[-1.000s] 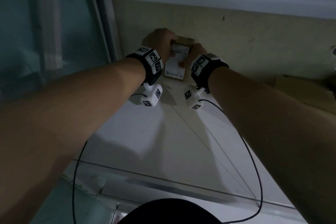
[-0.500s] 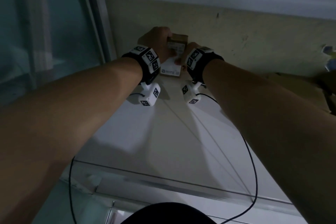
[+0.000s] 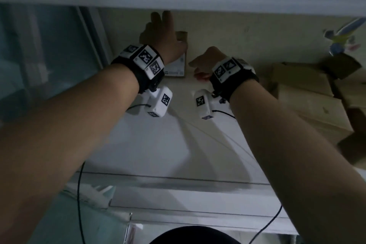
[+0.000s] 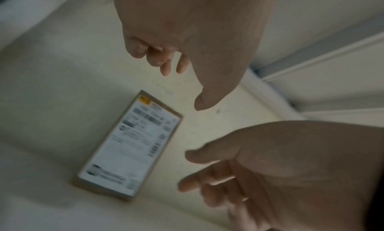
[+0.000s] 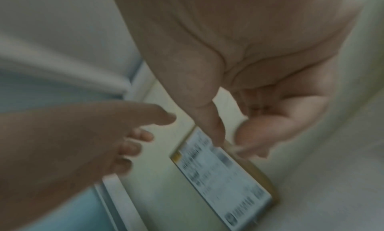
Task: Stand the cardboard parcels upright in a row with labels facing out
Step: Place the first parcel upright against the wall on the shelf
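Left hand [image 3: 164, 39] at eleven o'clock, fingers spread loose, holding nothing, just beside the parcel [image 3: 179, 65]. Parcel upright against the back wall [image 3: 247, 31] at twelve, label [image 4: 133, 145] facing out. Right hand [image 3: 206, 61] at one, fingers slack and empty, near the parcel. First placement apparently finished. Next: reaching to three o'clock for one of the remaining boxes [image 3: 309, 93], then standing it alongside.

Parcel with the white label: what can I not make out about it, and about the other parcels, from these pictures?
- Text on the label: motion blur in both wrist views; in the head view the left hand covers most of it.
- Whether the right hand touches the parcel: its thumb overlaps the top edge in the right wrist view.
- The other parcels: dim, cut by the head view's right edge; count and labels unclear.
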A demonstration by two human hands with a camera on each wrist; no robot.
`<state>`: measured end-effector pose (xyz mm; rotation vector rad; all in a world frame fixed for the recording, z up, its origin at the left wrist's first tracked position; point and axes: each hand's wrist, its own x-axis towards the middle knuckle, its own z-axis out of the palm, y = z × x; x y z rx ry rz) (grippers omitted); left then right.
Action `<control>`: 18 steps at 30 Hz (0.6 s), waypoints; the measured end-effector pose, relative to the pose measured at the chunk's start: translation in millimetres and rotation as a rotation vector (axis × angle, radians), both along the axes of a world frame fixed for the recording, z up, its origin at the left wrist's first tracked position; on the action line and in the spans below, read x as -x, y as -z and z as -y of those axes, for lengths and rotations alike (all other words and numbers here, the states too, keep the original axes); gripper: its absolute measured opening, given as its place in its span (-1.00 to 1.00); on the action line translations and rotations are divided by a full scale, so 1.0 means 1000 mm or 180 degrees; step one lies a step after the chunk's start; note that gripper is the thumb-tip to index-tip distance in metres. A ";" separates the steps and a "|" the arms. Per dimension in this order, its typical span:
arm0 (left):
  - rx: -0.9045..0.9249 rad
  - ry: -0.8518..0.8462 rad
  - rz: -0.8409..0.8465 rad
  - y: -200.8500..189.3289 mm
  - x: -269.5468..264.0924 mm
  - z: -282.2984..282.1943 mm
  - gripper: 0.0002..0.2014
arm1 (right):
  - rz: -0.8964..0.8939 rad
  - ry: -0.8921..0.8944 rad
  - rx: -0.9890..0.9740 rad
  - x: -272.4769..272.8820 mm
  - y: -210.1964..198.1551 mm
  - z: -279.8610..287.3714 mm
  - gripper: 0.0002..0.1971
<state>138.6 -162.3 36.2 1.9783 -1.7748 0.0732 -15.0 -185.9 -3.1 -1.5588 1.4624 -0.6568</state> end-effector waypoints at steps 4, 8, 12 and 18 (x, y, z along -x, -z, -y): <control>0.0035 0.0464 -0.0424 0.014 0.030 -0.017 -0.41 | 0.0208 0.0409 -0.0121 0.015 0.002 -0.031 -0.76; -0.0341 0.0883 -0.1127 0.027 0.068 -0.027 -0.60 | 0.0208 0.0659 -0.0087 0.043 0.002 -0.055 -0.69; -0.0668 0.1238 -0.1819 0.037 0.110 -0.038 -0.70 | 0.0132 0.0972 0.0165 0.088 0.000 -0.081 -0.67; -0.1187 0.1611 -0.2560 0.041 0.158 -0.057 -0.64 | 0.0364 0.1433 0.0778 0.140 -0.003 -0.136 -0.67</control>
